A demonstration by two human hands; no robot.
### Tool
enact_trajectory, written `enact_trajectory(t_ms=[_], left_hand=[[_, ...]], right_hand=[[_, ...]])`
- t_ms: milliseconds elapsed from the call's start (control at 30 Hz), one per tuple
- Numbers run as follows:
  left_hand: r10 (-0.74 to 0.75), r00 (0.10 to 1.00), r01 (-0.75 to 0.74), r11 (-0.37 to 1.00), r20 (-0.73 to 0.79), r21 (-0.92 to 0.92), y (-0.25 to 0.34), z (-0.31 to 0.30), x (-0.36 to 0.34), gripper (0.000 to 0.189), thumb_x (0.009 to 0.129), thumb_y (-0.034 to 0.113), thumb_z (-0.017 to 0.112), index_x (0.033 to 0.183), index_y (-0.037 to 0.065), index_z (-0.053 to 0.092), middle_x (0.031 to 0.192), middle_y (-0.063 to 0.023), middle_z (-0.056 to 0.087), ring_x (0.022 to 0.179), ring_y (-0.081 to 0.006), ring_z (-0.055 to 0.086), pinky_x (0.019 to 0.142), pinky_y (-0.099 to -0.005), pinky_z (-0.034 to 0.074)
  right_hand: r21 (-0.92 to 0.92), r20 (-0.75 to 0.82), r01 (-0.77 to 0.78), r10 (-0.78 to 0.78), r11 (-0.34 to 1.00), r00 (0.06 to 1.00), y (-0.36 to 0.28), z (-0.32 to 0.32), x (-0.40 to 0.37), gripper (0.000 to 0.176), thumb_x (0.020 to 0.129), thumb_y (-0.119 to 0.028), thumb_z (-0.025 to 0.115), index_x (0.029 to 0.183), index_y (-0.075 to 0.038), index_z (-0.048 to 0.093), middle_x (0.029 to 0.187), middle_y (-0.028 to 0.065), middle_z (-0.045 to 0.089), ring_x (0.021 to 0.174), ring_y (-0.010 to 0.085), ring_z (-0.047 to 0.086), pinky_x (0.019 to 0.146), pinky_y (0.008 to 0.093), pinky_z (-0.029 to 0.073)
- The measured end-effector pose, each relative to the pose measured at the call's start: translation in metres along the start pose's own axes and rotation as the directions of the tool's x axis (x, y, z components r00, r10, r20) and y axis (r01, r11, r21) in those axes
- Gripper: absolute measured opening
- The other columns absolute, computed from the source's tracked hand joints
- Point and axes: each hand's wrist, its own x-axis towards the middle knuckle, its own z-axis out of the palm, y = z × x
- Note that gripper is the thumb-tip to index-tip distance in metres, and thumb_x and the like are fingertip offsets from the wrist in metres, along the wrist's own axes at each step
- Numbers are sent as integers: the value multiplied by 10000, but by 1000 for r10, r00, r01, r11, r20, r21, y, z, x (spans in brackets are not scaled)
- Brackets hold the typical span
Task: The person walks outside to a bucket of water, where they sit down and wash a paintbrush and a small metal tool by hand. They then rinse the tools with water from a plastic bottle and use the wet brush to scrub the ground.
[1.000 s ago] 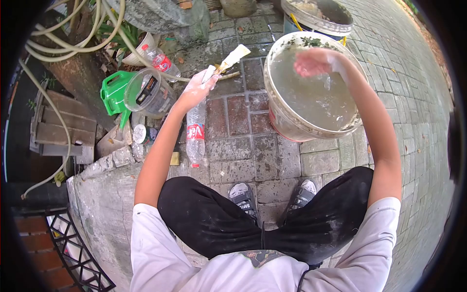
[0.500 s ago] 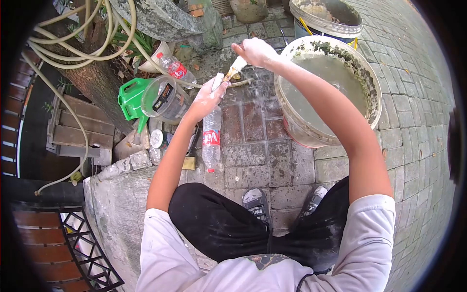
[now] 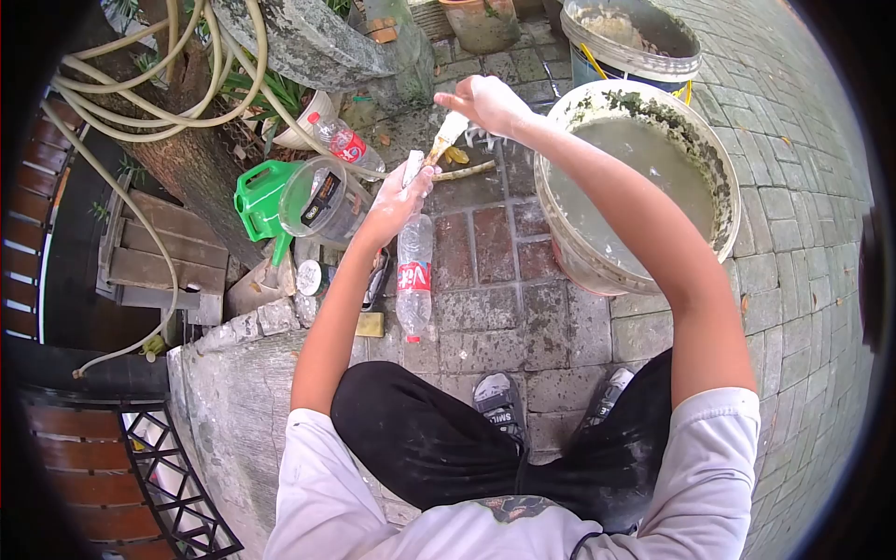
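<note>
My left hand is closed around the wooden handle of a paint brush and a pale, whitish bar-like piece. Just beyond it, my right hand is at the white bristle end of the brush, its fingers bent and partly apart; whether they press on the bristles is hard to see. Both hands carry white residue. Close to my right forearm stands a large white bucket of cloudy grey water. Below my left hand, a clear bottle with a red label lies on the bricks.
A green watering can, a clear tub and another bottle are at the left. A hose runs past my hands. Behind the large bucket is a second bucket. A yellow block lies near my left knee.
The view has shifted slightly, so the surroundings sit a little lower and to the right. Water that was falling below my right hand has turned to small white drips. My left hand still holds the brush.
</note>
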Motion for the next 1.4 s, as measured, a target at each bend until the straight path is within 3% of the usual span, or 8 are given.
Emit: enact_trajectory(t_ms=[133, 333, 600, 833, 900, 1033, 1167, 1400], left_hand=[[78, 996, -74, 994, -52, 79, -3, -4, 0, 303, 950, 341, 524, 1033, 52, 552, 717, 44, 460, 566, -38, 376, 495, -208, 333], [176, 977, -147, 965, -122, 215, -13, -13, 3, 349, 956, 338, 507, 1047, 4, 553, 763, -10, 516, 704, -103, 458, 658, -272, 410], [249, 958, -210, 946, -142, 247, -14, -8, 9, 334, 955, 371, 502, 1078, 65, 557, 696, 58, 413, 520, -22, 350, 437, -198, 292], [479, 857, -335, 798, -191, 501, -23, -25, 12, 358, 949, 363, 489, 984, 16, 571, 734, -41, 527, 686, -145, 500, 653, -294, 424], [195, 960, -91, 896, -202, 435, -16, -33, 4, 348, 945, 354, 493, 955, 15, 573, 717, -37, 529, 682, -145, 506, 646, -295, 422], [-40, 965, 68, 993, -258, 100, -50, -25, -5, 234, 926, 342, 547, 922, 108, 543, 717, 55, 459, 531, -29, 396, 447, -193, 325], [27, 925, -5, 998, -378, 58, -99, 12, -24, 263, 947, 295, 504, 956, 39, 559, 678, -6, 543, 550, -84, 506, 494, -252, 432], [295, 911, -136, 875, -288, 466, -144, 30, -51, 372, 941, 307, 483, 1186, 34, 542, 1046, -234, 571, 993, -393, 546, 876, -434, 423]], right_hand=[[-52, -323, 14, -30, 999, 946, 19, -8, 12, 550, 921, -492, 489, 713, -9, 653, 646, 162, 637, 607, 281, 630, 683, 388, 510], [177, -97, 210, -196, 962, 976, 23, 2, -7, 316, 869, -322, 628, 970, -23, 642, 795, 93, 677, 726, 147, 637, 694, 295, 492], [233, -395, 272, -165, 934, 904, 7, 24, -26, 264, 766, -107, 710, 984, -22, 589, 903, 105, 606, 784, 205, 642, 746, 330, 503], [-278, -361, 289, -379, 916, 852, -1, 36, -39, 385, 835, -246, 633, 1180, -87, 571, 1122, 134, 570, 1020, 319, 577, 882, 388, 470], [-489, -255, 214, -373, 846, 892, -9, 45, -49, 506, 861, -232, 590, 1327, -99, 449, 1169, 172, 543, 1045, 339, 566, 894, 406, 474], [-354, 203, 105, -33, 930, 979, -42, 57, -64, 631, 879, -280, 555, 1402, -49, 289, 1145, 228, 551, 1067, 340, 563, 908, 416, 477], [330, 498, -641, 449, 693, 742, -33, 134, -72, 521, 917, -494, 452, 1152, -37, 534, 994, 144, 603, 951, 278, 588, 839, 457, 500], [733, 478, -596, 375, 327, 794, 30, 230, -97, 225, 923, -334, 544, 966, -116, 576, 848, 17, 581, 681, 144, 539, 623, 296, 401]])
